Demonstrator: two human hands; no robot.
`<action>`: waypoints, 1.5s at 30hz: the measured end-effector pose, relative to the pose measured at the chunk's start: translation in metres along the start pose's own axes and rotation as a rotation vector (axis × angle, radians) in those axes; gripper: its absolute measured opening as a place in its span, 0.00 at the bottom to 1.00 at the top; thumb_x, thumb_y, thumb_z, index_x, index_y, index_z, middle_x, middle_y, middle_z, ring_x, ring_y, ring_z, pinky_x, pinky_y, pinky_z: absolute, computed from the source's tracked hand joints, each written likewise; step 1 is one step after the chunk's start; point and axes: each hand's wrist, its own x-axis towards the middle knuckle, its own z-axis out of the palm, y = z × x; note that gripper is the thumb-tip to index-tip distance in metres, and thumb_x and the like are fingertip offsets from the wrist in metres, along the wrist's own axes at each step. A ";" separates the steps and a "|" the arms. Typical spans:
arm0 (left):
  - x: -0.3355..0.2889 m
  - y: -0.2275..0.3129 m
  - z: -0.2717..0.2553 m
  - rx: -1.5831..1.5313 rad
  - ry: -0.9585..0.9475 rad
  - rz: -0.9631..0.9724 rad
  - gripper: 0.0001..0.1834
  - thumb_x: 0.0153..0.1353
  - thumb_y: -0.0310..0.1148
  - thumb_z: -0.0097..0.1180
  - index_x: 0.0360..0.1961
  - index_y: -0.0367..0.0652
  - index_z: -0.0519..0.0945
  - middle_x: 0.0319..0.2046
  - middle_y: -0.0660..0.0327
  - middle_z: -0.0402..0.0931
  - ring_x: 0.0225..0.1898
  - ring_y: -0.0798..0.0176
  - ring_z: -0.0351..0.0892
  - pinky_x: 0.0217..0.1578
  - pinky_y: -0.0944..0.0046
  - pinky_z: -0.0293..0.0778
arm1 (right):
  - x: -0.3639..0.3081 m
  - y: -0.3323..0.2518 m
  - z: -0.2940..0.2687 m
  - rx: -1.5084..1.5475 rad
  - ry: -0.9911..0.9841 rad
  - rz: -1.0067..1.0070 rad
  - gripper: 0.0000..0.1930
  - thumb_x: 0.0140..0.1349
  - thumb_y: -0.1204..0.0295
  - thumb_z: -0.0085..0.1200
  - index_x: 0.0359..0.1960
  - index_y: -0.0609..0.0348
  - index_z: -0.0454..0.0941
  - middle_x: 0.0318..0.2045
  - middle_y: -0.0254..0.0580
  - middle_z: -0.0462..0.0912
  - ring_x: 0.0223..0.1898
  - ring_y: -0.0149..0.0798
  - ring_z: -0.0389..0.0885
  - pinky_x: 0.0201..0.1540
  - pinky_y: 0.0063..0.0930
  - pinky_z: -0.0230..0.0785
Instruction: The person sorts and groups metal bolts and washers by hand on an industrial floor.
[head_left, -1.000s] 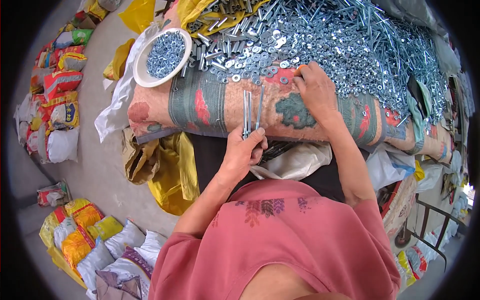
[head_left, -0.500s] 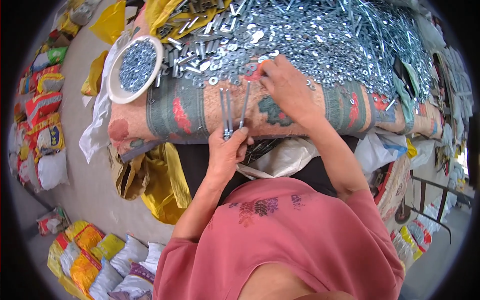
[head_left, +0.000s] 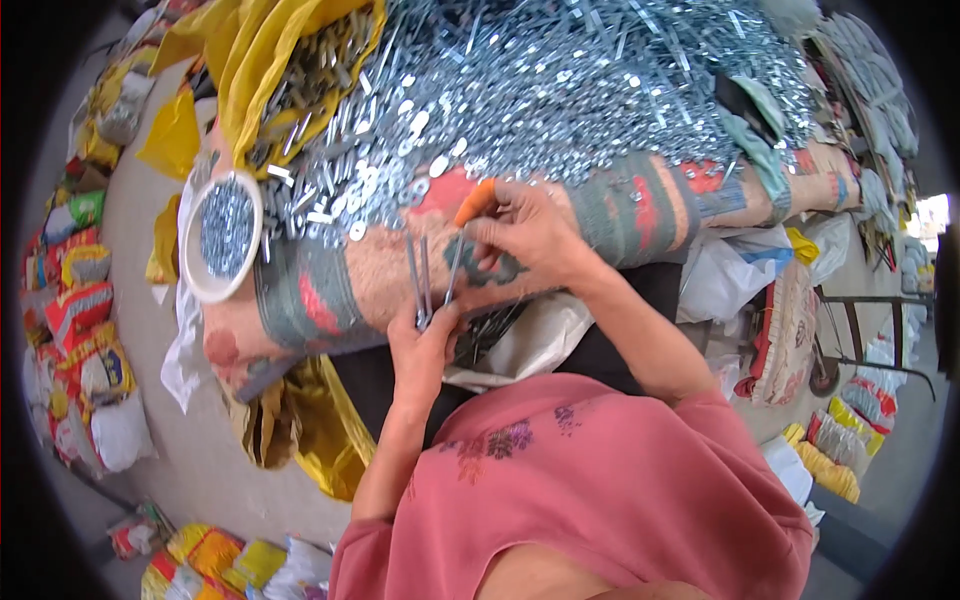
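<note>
Metal in hand: grasping three bolts (head_left: 427, 275) with left grip (head_left: 418, 345), reaching one tip with right grip (head_left: 530, 235), cannot tell whether holding anything, with many washers (head_left: 439, 166) left loose.

Left hand (head_left: 420, 345) curls closed, its forearm (head_left: 397, 445) toward 12 o'clock; right hand (head_left: 530, 233), fingers (head_left: 488, 232) bent, points toward 10 o'clock.

Rods (head_left: 426, 268): silvery grey. Finger cover (head_left: 475, 203): bright orange. Metal heap (head_left: 520, 100): silver with bluish cast, paler glints. Cloth (head_left: 378, 282): peach-pink, dark green bands, red leaf shapes. Bowl (head_left: 214, 293): off-white; pieces (head_left: 228, 232) inside bluish grey. Sack (head_left: 243, 100): mustard yellow. Fabric strip (head_left: 762, 165): pale teal and black. Shirt (head_left: 610, 480): dusty rose, leafy print in purple and brown. Trousers (head_left: 664, 298): black. Floor (head_left: 205, 470): grey.
</note>
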 end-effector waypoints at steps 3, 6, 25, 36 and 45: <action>0.002 0.002 0.000 0.122 0.004 0.062 0.08 0.55 0.30 0.55 0.35 0.38 0.77 0.16 0.68 0.71 0.13 0.80 0.62 0.12 0.78 0.54 | -0.012 -0.011 -0.005 0.181 0.044 0.008 0.06 0.56 0.77 0.52 0.35 0.64 0.74 0.21 0.37 0.77 0.19 0.27 0.77 0.23 0.20 0.74; 0.005 0.000 -0.002 0.154 -0.018 0.102 0.10 0.55 0.29 0.55 0.37 0.38 0.77 0.17 0.69 0.71 0.13 0.80 0.60 0.13 0.78 0.54 | -0.014 -0.008 -0.007 0.309 0.048 0.060 0.06 0.56 0.77 0.53 0.34 0.64 0.74 0.21 0.36 0.75 0.20 0.28 0.76 0.24 0.22 0.73; 0.004 0.012 -0.003 -0.370 -0.240 -0.107 0.10 0.53 0.27 0.59 0.34 0.41 0.70 0.20 0.56 0.73 0.11 0.73 0.61 0.10 0.77 0.54 | -0.040 -0.016 -0.059 -0.693 0.513 -0.302 0.12 0.55 0.70 0.52 0.39 0.60 0.75 0.34 0.43 0.74 0.34 0.39 0.75 0.38 0.32 0.68; -0.008 0.002 0.006 -0.332 -0.260 -0.090 0.08 0.53 0.25 0.56 0.33 0.42 0.69 0.19 0.57 0.73 0.11 0.75 0.62 0.09 0.78 0.55 | -0.002 0.013 -0.120 -1.243 0.750 -0.331 0.06 0.51 0.73 0.52 0.31 0.59 0.73 0.29 0.48 0.70 0.34 0.50 0.73 0.38 0.40 0.66; -0.006 0.001 0.003 -0.340 -0.245 -0.131 0.10 0.54 0.26 0.57 0.34 0.42 0.68 0.20 0.57 0.72 0.11 0.74 0.61 0.09 0.78 0.53 | -0.018 0.003 -0.118 -1.212 0.623 -0.388 0.06 0.51 0.72 0.52 0.31 0.56 0.70 0.29 0.48 0.69 0.32 0.52 0.73 0.34 0.43 0.66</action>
